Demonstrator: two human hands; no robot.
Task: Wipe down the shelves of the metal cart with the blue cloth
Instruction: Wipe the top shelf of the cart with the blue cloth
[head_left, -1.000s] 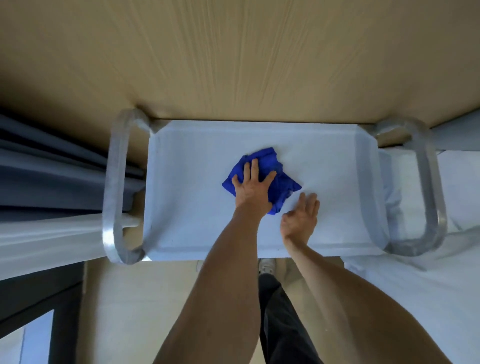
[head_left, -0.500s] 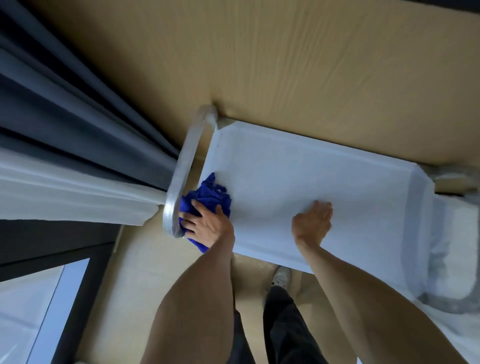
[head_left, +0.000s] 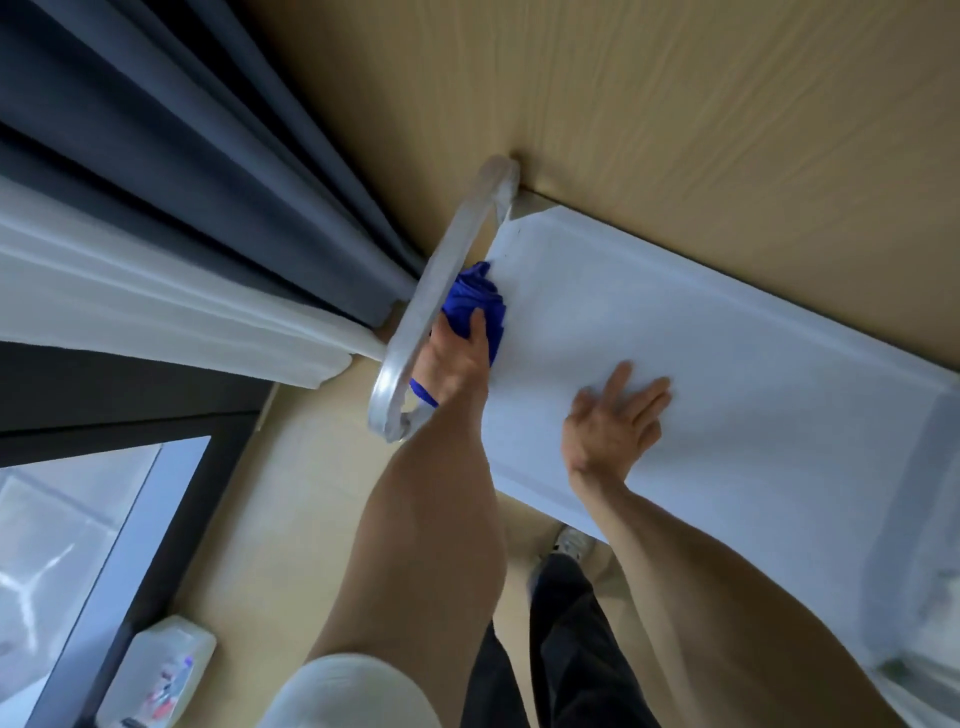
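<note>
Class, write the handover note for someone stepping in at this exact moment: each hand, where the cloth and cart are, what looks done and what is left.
Left hand: grips the bunched blue cloth at the left end of the cart's top shelf, against the metal handle loop.
Right hand: fingers spread flat on the top shelf near its front edge, bracing, holding nothing.
Cart: stands against a wooden panel, curtains to its left.
Done: cannot judge from the picture; wiping is at the top shelf's left edge.
Left: the rest of the top shelf if unwiped, plus lower shelves, which are out of view.
</note>
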